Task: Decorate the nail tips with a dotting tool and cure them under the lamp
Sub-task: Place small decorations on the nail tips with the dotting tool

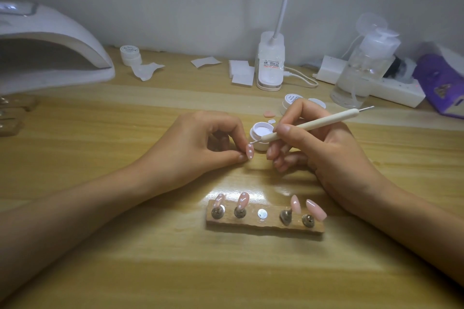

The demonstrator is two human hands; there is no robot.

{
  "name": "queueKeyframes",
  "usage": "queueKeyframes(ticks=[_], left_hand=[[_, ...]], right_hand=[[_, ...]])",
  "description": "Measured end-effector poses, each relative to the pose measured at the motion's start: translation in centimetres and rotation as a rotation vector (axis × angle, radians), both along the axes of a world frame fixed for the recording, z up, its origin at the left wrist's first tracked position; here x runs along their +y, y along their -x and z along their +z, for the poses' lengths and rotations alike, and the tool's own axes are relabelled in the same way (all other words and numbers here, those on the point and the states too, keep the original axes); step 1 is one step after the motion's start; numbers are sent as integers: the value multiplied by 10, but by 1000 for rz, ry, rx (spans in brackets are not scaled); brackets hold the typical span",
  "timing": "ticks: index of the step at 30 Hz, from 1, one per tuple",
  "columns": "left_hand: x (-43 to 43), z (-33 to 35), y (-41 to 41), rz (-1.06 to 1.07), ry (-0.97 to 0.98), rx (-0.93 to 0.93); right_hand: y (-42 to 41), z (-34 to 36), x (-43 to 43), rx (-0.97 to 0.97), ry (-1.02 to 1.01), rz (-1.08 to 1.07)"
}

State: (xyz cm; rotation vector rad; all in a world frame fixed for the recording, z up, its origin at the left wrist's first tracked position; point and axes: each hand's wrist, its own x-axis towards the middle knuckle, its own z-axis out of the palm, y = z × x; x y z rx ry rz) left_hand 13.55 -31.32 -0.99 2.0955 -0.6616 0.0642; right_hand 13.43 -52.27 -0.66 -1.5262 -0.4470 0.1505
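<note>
My left hand (200, 145) pinches a pink nail tip (250, 151) with white dots between thumb and forefinger, just above the table. My right hand (313, 148) grips a white dotting tool (313, 124) like a pen, and its metal point touches the top of that tip. An open white gel pot (262, 133) stands right behind the tip. In front of me a wooden holder (263, 223) carries several pink nail tips on metal stands; the two left ones (242, 200) bear white dots, the two right ones (315, 209) look plain. The curing lamp (50, 47) sits at the far left.
A desk lamp base (270, 63) with cable, cotton pads (242, 74), a closed gel pot (130, 54), a pump bottle (361, 73), a power strip (391, 88) and a purple box (442, 83) line the back. More wooden holders (12, 115) lie at the left edge.
</note>
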Motion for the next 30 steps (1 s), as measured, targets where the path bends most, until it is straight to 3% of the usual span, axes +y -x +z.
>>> queueKeyframes(ticks=[20,26,30], left_hand=[[0,0,1,4,14,10],[-2,6,5,40,-7,58],[0,23,16,19,98,173]], right_hand=[[2,3,0,-76,-109,-12],[0,6,-1,-3,-182,-20],[-6,7,-5,61,-271,-46]])
